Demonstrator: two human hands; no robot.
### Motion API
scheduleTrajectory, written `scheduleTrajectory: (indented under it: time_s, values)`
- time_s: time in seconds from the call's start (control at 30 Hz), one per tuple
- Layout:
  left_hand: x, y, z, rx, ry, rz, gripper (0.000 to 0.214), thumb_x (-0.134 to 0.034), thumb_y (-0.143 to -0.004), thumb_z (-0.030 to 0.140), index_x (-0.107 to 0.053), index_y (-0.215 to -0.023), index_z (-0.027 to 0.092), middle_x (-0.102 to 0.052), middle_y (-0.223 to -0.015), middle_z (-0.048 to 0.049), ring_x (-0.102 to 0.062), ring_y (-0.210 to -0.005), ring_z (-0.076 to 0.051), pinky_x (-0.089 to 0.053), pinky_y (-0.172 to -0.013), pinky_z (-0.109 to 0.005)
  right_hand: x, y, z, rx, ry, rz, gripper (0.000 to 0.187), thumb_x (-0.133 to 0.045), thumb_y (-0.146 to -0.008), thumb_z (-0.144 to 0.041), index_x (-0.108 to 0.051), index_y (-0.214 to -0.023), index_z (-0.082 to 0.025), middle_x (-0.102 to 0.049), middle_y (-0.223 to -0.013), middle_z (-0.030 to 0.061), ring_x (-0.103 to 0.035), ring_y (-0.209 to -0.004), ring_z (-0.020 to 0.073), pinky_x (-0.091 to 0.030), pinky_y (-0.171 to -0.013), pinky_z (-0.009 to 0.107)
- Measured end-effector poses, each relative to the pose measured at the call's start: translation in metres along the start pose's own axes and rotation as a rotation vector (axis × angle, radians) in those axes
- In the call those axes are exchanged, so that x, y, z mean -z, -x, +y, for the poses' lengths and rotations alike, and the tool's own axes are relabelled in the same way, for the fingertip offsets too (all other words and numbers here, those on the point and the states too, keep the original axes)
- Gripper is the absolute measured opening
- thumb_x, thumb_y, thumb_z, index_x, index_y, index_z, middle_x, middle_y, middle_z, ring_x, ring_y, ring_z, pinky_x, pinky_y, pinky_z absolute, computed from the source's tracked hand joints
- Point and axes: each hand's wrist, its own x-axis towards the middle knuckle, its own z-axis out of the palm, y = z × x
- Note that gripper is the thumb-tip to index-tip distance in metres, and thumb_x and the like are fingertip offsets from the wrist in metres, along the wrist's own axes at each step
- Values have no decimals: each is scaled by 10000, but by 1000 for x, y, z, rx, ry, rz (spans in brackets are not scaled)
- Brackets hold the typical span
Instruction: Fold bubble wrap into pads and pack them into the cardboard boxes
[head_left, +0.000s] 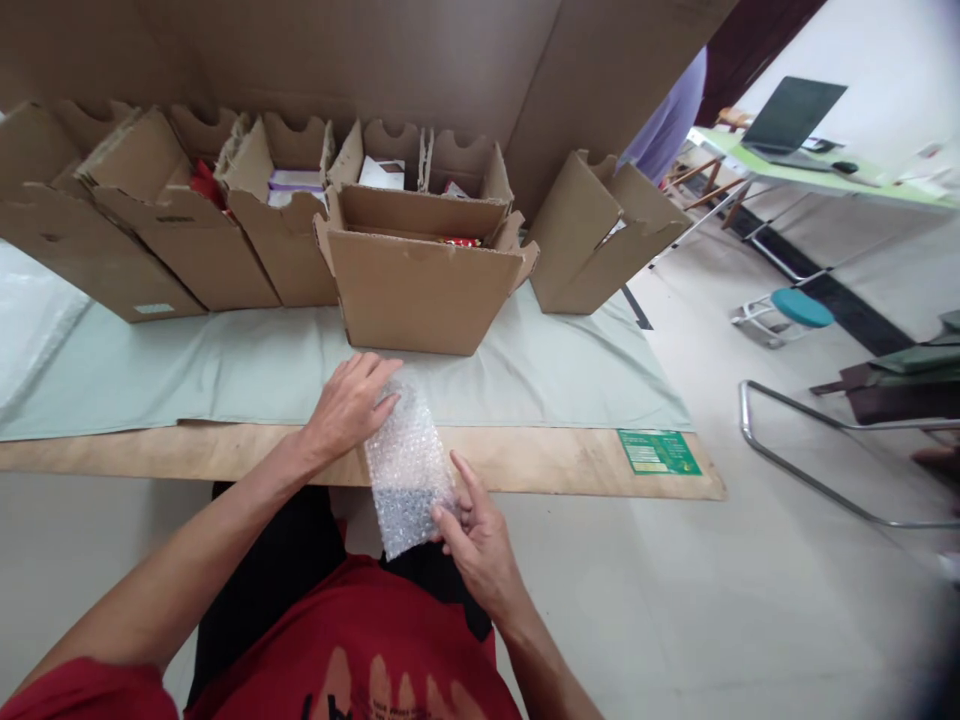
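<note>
A clear bubble wrap bag (409, 460) extends from the cloth past the table's front edge, tilted. My left hand (354, 402) holds its upper left end, with the fingers over the far edge and the thumb on the near face. Lower down, my right hand (480, 545) grips the right edge, thumb on top and index finger stretched out. What the fingers do beneath the plastic is hidden. Just beyond the bag stands an open cardboard box (420, 290), with a red item (461, 242) partly showing inside.
Several open cardboard bins (247, 260) line the back left, some holding small packs. Another carton (581, 240) leans at the right. A pale green cloth (262, 370) covers the wooden table (247, 455). A green label (660, 452) lies near the corner. Beyond are a stool (802, 307) and a laptop (795, 120).
</note>
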Motion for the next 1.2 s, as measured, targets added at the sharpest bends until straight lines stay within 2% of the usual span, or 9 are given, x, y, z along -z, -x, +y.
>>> scheduleTrajectory:
  time_s: [0.1, 0.2, 0.3, 0.37, 0.57, 0.67, 0.8, 0.93, 1.2]
  values:
    - [1, 35, 9, -107, 128, 38, 353, -492, -920, 77, -646, -1223, 173, -673, -1252, -140, -616, -1175, -292, -525, -994, -486, -1, -1, 6, 7, -60, 47, 624, -681, -904, -389, -503, -1487, -260, -665, -882, 5, -563, -615, 114, -495, -564, 249]
    - [13, 77, 17, -198, 252, -52, 474, -455, -864, -14, -633, -1252, 194, -652, -1338, -120, -535, -1344, -275, -482, -1098, -488, 7, -3, 2, -1, -104, 40, 558, -706, -894, -404, -592, -1422, -262, -670, -859, 1, -561, -631, 117, -500, -585, 251]
    - [18, 104, 26, -240, 272, -171, 568, -494, -828, -2, -582, -1356, 187, -623, -1410, -121, -477, -1420, -282, -426, -1169, -513, 14, -3, -5, -40, -121, -27, 448, -734, -876, -436, -706, -1281, -247, -662, -786, -4, -562, -620, 114, -488, -577, 244]
    - [14, 111, 31, -250, 233, -167, 548, -543, -846, 49, -564, -1381, 165, -628, -1408, -142, -507, -1394, -303, -411, -1172, -545, 14, -4, -12, -72, -149, -82, 348, -756, -858, -457, -771, -1121, -230, -655, -747, -3, -557, -616, 110, -480, -575, 238]
    - [-4, 99, 36, -100, 297, 83, 274, -578, -907, 114, -661, -1163, 168, -755, -1126, -119, -687, -1109, -275, -514, -1023, -487, 4, -25, -40, -3, -259, -121, 299, -802, -813, -451, -773, -1010, -229, -653, -668, -24, -578, -606, 107, -487, -663, 258]
    - [-3, 88, 37, 173, 441, 119, 198, -585, -949, 224, -682, -1115, 176, -771, -1012, -91, -717, -960, -235, -572, -876, -393, 0, -46, -49, 37, -294, -122, 320, -784, -818, -441, -739, -1053, -228, -716, -790, 4, -637, -663, 128, -508, -693, 277]
    - [-3, 77, 37, 465, 558, 91, 294, -558, -960, 331, -672, -1161, 149, -751, -861, -56, -714, -835, -210, -578, -783, -342, -5, -71, -48, 39, -337, -126, 516, -762, -817, -427, -593, -1272, -253, -742, -1121, 91, -709, -1014, 240, -537, -678, 288]
    - [-8, 73, 36, 464, 484, 154, 312, -554, -944, 322, -657, -1192, 164, -696, -755, -4, -682, -768, -183, -563, -802, -324, -8, -80, -41, 47, -315, -103, 685, -758, -826, -400, -453, -1425, -268, -702, -1213, 108, -693, -1089, 254, -563, -691, 299]
    - [-17, 77, 35, 377, 231, 296, 360, -560, -944, 228, -606, -1292, 150, -656, -824, -32, -630, -812, -214, -548, -836, -376, -6, -78, -35, 92, -220, -145, 593, -722, -873, -359, -500, -1419, -296, -614, -1367, 113, -675, -1120, 224, -593, -730, 290]
